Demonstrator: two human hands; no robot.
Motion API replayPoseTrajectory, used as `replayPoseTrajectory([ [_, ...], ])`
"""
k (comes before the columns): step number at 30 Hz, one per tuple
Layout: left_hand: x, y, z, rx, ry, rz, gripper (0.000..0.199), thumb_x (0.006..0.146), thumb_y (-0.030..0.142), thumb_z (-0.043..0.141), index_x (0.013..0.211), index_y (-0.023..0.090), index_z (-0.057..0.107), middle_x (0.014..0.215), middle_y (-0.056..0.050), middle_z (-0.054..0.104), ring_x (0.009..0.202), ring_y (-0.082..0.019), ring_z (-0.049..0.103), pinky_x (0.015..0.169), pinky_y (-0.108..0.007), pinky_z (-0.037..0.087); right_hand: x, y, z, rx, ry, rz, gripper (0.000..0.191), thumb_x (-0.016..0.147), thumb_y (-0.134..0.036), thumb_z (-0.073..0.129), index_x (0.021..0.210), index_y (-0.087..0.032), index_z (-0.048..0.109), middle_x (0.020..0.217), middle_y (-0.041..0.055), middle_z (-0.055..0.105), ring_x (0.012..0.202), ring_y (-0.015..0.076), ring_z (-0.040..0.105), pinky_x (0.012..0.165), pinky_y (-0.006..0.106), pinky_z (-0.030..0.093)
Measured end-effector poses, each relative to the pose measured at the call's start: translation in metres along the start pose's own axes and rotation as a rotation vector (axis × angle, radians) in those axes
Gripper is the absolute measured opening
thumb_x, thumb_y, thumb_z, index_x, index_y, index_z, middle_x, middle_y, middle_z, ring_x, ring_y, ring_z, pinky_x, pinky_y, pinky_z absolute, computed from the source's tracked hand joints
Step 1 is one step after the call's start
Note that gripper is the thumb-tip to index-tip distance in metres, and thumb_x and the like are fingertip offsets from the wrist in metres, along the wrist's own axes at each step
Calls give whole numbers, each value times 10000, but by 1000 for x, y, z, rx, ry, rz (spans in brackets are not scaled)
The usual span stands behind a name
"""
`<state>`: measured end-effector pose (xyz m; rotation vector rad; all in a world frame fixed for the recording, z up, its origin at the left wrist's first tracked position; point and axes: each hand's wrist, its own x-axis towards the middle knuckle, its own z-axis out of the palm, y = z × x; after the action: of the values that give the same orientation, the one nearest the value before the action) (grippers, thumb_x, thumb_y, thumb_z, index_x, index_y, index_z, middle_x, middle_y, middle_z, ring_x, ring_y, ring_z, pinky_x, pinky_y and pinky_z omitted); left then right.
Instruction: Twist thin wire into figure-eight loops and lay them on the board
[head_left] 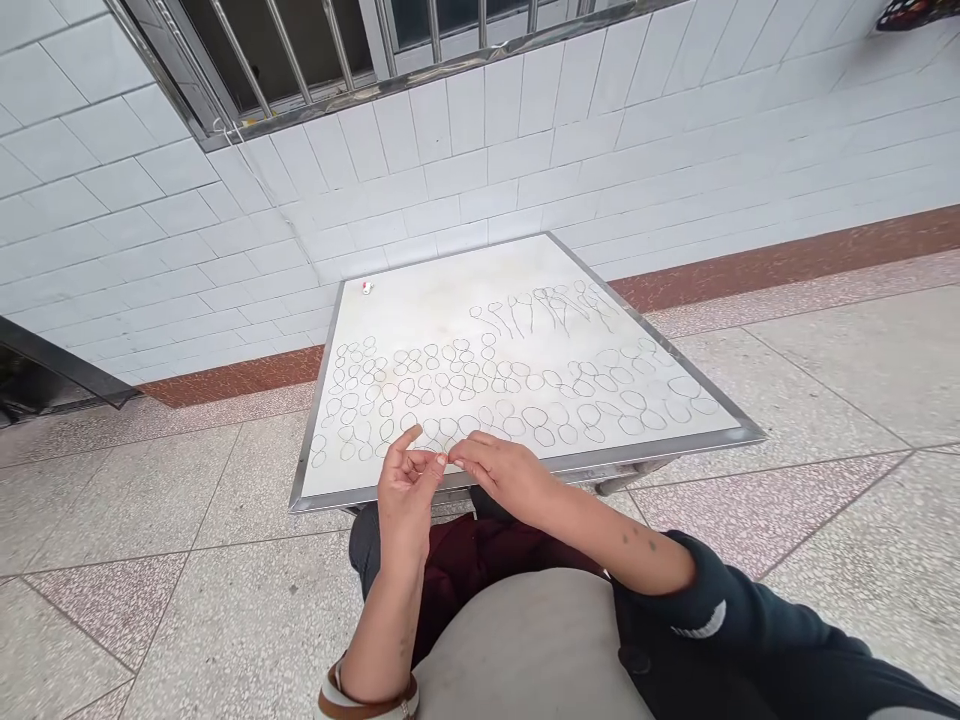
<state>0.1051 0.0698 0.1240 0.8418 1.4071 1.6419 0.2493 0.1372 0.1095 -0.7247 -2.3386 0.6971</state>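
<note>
My left hand [407, 478] and my right hand [504, 470] meet over the near edge of a white table [420, 300]. The fingertips of both are pinched close together on a thin dark wire, of which only a faint part shows. One finger of the left hand sticks out, away from the pinch. Rows of thin wire loops [541, 425], many bent like a figure eight, lie flat on the tabletop just beyond my hands. Farther back on the right lies a group of wires with a loop and loose tails [551, 305].
A small white and red object [367, 288] sits near the table's far left corner. The table has a grey metal rim [645, 446]. Behind it rises a white tiled wall [450, 190] with a barred window [330, 50]. Speckled floor [247, 590] surrounds the table.
</note>
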Motion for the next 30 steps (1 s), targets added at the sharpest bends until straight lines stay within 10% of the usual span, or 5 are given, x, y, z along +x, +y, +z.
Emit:
replayPoseTrajectory([
  [30,-11,-17,25,-19,20,-79,394,772,239,705,1148,180,603,716,49,582,646,-81,576,682,-229,458,-26,14,2,-163,126,47,138,962,-201,480,910,-193,607,824,30,615,723,155,575,587,250,393],
])
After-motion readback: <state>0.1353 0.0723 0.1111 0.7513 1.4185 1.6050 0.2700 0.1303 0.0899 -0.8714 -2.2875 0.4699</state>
